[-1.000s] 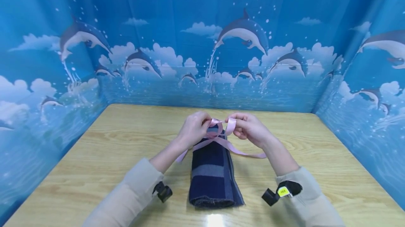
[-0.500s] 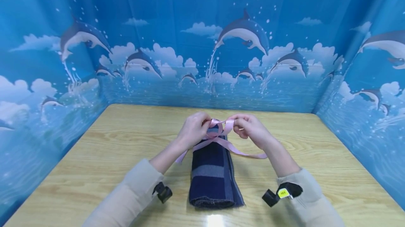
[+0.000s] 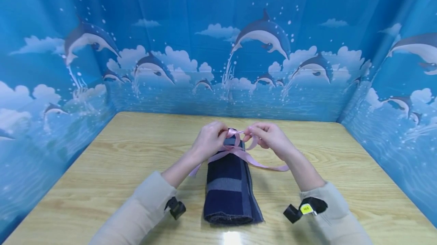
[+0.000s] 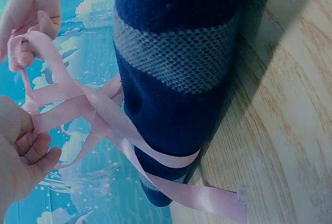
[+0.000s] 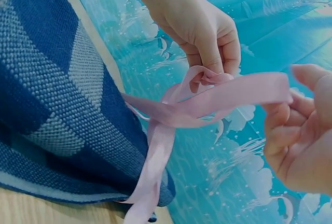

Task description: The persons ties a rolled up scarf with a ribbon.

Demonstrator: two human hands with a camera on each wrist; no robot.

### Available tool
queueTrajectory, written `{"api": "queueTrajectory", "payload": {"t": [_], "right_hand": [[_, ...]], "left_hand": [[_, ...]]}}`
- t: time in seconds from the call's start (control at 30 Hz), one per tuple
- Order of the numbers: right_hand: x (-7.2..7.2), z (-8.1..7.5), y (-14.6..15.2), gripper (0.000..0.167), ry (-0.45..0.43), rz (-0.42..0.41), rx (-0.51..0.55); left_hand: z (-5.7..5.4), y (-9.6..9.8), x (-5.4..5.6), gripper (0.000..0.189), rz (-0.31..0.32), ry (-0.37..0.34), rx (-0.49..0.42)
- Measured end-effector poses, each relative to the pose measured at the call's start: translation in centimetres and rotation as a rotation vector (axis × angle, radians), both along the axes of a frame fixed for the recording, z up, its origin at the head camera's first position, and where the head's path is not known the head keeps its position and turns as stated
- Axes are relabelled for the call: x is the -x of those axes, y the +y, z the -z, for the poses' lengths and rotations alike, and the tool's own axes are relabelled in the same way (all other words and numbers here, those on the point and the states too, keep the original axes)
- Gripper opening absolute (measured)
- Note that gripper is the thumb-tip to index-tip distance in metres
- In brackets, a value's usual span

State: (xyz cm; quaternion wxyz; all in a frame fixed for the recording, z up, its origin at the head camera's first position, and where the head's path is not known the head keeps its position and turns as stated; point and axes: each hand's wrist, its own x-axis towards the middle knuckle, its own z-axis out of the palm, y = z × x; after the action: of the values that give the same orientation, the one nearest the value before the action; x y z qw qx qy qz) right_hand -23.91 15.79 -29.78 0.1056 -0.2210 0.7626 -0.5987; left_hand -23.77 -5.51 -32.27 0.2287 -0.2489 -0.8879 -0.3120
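A rolled navy scarf with grey bands [image 3: 223, 199] lies lengthwise on the table. Round its far part goes a pink satin ribbon [image 3: 244, 155], crossed on top, with one tail trailing right and another left. Above the crossing, my left hand [image 3: 211, 138] pinches a loop of ribbon between thumb and fingers. Opposite it, my right hand [image 3: 271, 138] has its fingertips on the other loop. In the right wrist view this loop of ribbon [image 5: 254, 89] reaches the fingers of the right hand [image 5: 303, 136]; the thumb stands slightly off the band. Ribbon stretches between both hands.
The wood-grain table [image 3: 119, 169] extends on both sides of the scarf. A blue curtain with dolphins [image 3: 211, 47] encloses the back and sides. Small black cameras [image 3: 176, 208] are strapped to both sleeves.
My right hand's fingers have shifted on the ribbon, and its loop now hangs lower and thinner beside the fingertips. The left hand and the scarf stay in place.
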Motion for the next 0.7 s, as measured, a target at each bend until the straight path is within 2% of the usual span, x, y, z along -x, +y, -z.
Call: {"api": "queueTrajectory", "payload": {"t": [0.17, 0.37, 0.5, 0.7], "right_hand": [[-0.2, -0.4, 0.1, 0.018, 0.077, 0.03, -0.208], [-0.7, -1.2, 0.2, 0.02, 0.209, 0.05, -0.403], [-0.9, -1.6, 0.4, 0.026, 0.256, 0.069, -0.478], [-0.9, -1.7, 1.2, 0.029, 0.311, 0.07, -0.525]], "left_hand": [[0.1, 0.0, 0.1, 0.007, 0.002, 0.032, 0.008], [0.4, -0.1, 0.2, 0.008, 0.008, 0.047, 0.014], [0.4, -0.2, 0.2, 0.007, -0.001, 0.041, 0.012], [0.5, -0.3, 0.2, 0.007, -0.008, 0.017, 0.017]]}}
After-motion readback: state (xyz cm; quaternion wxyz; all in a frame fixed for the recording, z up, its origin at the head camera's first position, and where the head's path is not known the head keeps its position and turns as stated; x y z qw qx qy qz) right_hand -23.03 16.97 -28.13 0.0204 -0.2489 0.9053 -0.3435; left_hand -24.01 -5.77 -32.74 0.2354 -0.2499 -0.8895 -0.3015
